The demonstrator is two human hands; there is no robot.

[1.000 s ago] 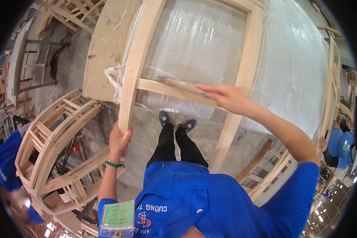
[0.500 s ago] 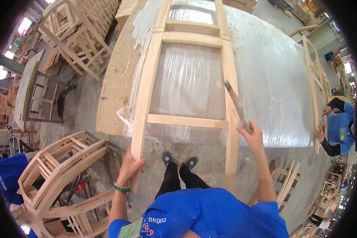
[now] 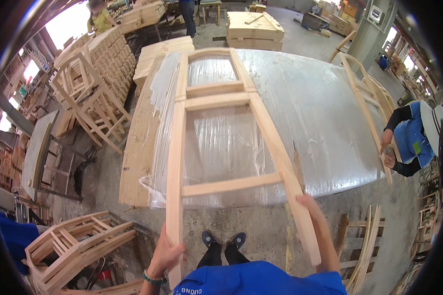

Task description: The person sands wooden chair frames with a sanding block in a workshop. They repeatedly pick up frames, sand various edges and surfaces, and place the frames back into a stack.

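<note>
A pale wooden chair-back frame [image 3: 176,147], with two long legs joined by crossbars, lies over a plastic-wrapped table, its leg ends reaching out toward me. My left hand [image 3: 166,253] is closed around the lower end of its left leg. Beside the right leg, my right hand [image 3: 314,209] is closed on a slim, flat, file-like tool [image 3: 298,172] pointing away from me. That tool is partly hidden behind the leg, and its exact kind is unclear. The right fingers are close against the leg's outer side.
The table [image 3: 320,123] has clear plastic over it. At right, a co-worker [image 3: 411,132] handles another wooden frame [image 3: 362,101]. Curved frames [image 3: 79,246] stand at lower left, more frames [image 3: 86,98] at far left. Wooden strips [image 3: 366,246] lie at lower right.
The far end of the chair-back frame has swung left and its right leg now slants toward my right side. My right hand with the tool has moved down beside that leg. My view has tilted up.
</note>
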